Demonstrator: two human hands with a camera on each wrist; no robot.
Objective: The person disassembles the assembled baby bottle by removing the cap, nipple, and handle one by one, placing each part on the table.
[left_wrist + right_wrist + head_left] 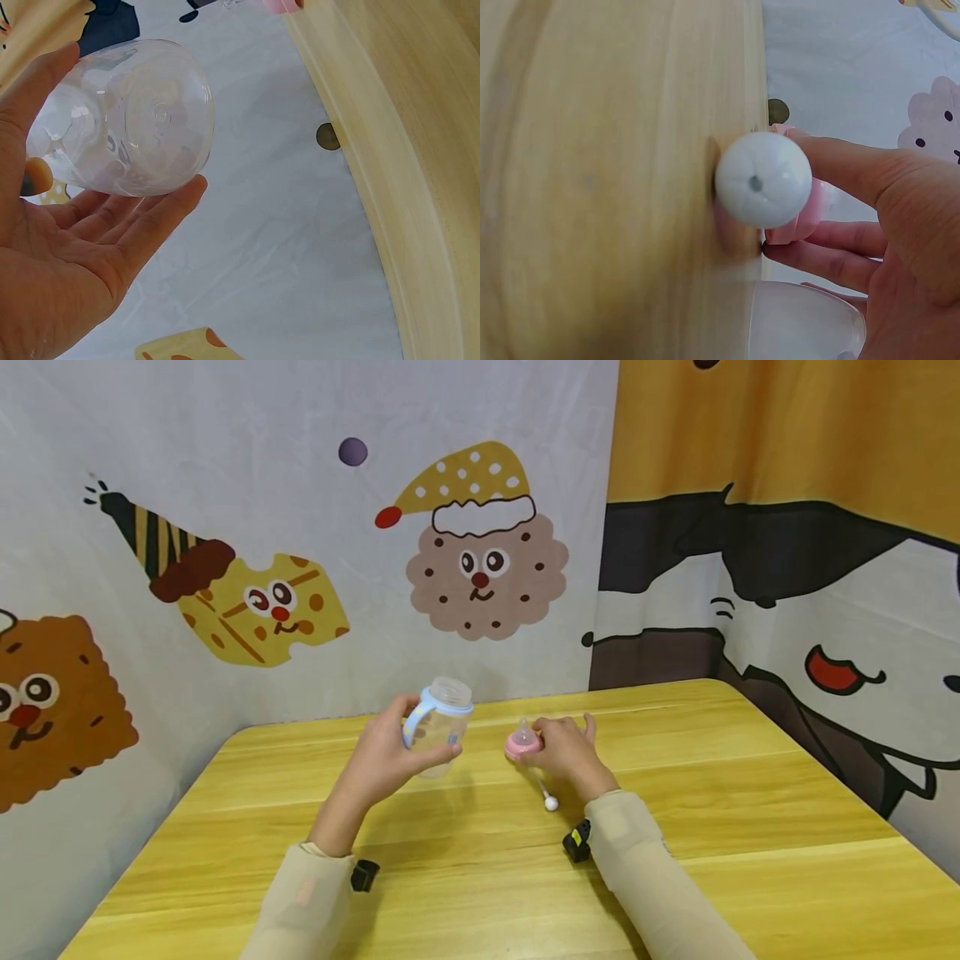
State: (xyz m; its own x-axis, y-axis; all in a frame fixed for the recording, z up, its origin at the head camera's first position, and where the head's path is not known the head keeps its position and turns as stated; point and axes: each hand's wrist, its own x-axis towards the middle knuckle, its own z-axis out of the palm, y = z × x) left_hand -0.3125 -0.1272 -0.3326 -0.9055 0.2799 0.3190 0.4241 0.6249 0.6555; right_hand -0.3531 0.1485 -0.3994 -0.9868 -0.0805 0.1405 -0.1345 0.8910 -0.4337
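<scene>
My left hand [384, 750] grips a clear baby bottle [447, 727], its thumb across the body and fingers behind. The open-mouthed bottle tilts above the table, with a light blue collar and handle [418, 720]. In the left wrist view, the bottle's clear base [161, 116] faces the camera. To its right, my right hand [567, 750] pinches a pink nipple lid [514, 747] with thumb and fingers. From the lid, a thin straw ending in a white ball [551, 803] reaches toward me. A translucent cup-shaped piece [802, 322] appears beside the right fingers in the right wrist view, mostly hidden from the head view.
The wood-grain table [465, 893] spreads under both hands, its far edge just beyond them. Behind it hangs a pale cloth [300, 410] with cartoon food faces, and an orange and white cartoon cloth [750, 435] at the right. Both wrists wear black devices [365, 875].
</scene>
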